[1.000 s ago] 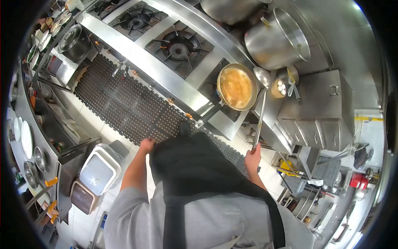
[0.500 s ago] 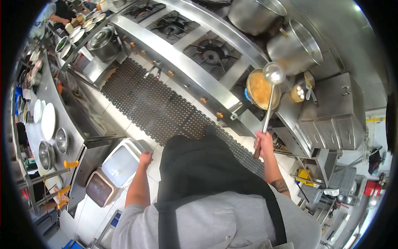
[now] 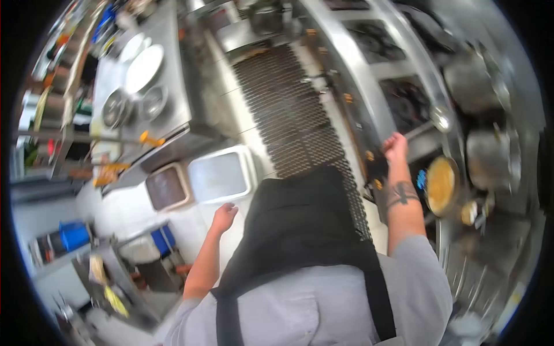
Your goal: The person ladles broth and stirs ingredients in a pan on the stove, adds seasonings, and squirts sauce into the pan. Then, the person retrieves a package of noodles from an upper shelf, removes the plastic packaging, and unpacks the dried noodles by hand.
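My right hand is closed at the front of the range, its arm stretched forward. Beyond it, in line with the fist, shows the round bowl of a ladle over the cooktop. Motion blur hides most of the handle between them. To the right of my forearm, a pan of orange-brown liquid sits over a blue flame. Down at my left side, my left hand hangs with loosely curled fingers and holds nothing. It is nearest to a white-rimmed bin on the floor.
Large metal pots stand along the back of the range. A brown-filled bin is beside the white-rimmed one. A perforated black mat covers the aisle. The steel counter at left carries white plates and metal bowls.
The view has turned left, so the range now runs along the right. My right hand and the ladle have moved from the pan toward the burners left of it.
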A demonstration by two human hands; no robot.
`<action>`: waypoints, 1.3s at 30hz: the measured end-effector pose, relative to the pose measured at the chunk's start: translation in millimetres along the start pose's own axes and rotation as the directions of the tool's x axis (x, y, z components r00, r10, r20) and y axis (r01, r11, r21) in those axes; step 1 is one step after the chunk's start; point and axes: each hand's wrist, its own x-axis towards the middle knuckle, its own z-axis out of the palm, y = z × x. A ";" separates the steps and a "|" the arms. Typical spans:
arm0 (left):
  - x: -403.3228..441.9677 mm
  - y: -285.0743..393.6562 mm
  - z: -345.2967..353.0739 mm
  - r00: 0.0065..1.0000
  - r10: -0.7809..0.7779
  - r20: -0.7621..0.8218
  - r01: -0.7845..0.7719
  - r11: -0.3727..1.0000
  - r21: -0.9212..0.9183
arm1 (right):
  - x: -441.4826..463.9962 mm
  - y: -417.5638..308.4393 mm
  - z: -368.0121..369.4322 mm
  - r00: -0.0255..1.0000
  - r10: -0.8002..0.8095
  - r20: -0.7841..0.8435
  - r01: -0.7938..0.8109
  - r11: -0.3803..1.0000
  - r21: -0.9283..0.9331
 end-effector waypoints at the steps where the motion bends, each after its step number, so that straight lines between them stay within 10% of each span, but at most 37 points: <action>1: -14.6 15.6 -12.2 0.999 -0.038 -0.009 0.038 0.999 0.001 | 2.8 8.4 -1.4 0.994 -0.082 -0.066 0.077 0.993 -0.085; 3: -19.9 26.0 -26.4 0.997 -0.054 -0.056 0.055 0.998 0.015 | 21.9 12.7 -13.3 0.912 -0.400 -0.090 0.209 0.642 -0.738; 5: -17.1 47.9 -37.5 0.996 0.006 -0.090 -0.006 1.000 0.003 | 93.0 20.6 -62.2 0.645 -0.761 0.069 0.187 0.069 -0.980; 7: -2.2 73.6 -42.2 0.991 0.021 -0.136 -0.030 0.997 -0.066 | 74.9 5.9 -50.2 0.739 -0.672 0.035 0.075 0.031 -0.997; 9: 22.8 111.4 -52.5 0.984 0.038 -0.175 -0.064 0.988 -0.141 | 53.2 -0.1 -23.4 0.586 -0.806 0.081 -0.087 -0.162 -0.983; 11: 52.9 157.3 -68.3 0.968 0.113 -0.223 -0.150 0.977 -0.153 | -11.5 14.8 71.1 0.450 -0.873 0.186 0.123 -0.146 -0.982; 13: 94.4 197.5 -88.9 0.929 0.184 -0.320 -0.230 0.967 -0.111 | 14.8 50.6 136.2 0.325 -0.744 0.585 0.417 -0.442 -0.794; 16: 172.5 243.2 -144.7 0.819 0.299 -0.491 -0.326 0.945 0.031 | 81.7 147.9 245.0 0.600 -0.326 0.730 0.771 -0.008 -0.637; 17: 201.4 255.0 -165.2 0.748 0.342 -0.568 -0.337 0.934 0.118 | 74.8 176.3 296.7 0.768 -0.054 0.638 0.633 0.217 -0.743; 25: 359.7 279.7 -300.8 0.736 0.124 -0.666 0.077 0.961 0.265 | 197.4 450.7 471.9 0.659 0.705 0.262 0.299 0.074 -0.951; 27: 374.0 265.6 -294.9 0.726 0.077 -0.683 0.084 0.976 0.200 | 220.1 533.1 495.5 0.526 0.799 0.293 0.386 0.084 -0.919; 35: 376.3 242.7 -288.3 0.699 0.120 -0.705 0.131 0.948 0.291 | 190.2 698.6 603.8 0.558 0.710 0.430 0.214 0.377 -0.901; 39: 373.9 237.7 -289.3 0.704 0.135 -0.698 0.111 0.949 0.295 | 182.4 682.5 629.0 0.663 0.693 0.282 0.186 0.212 -0.959</action>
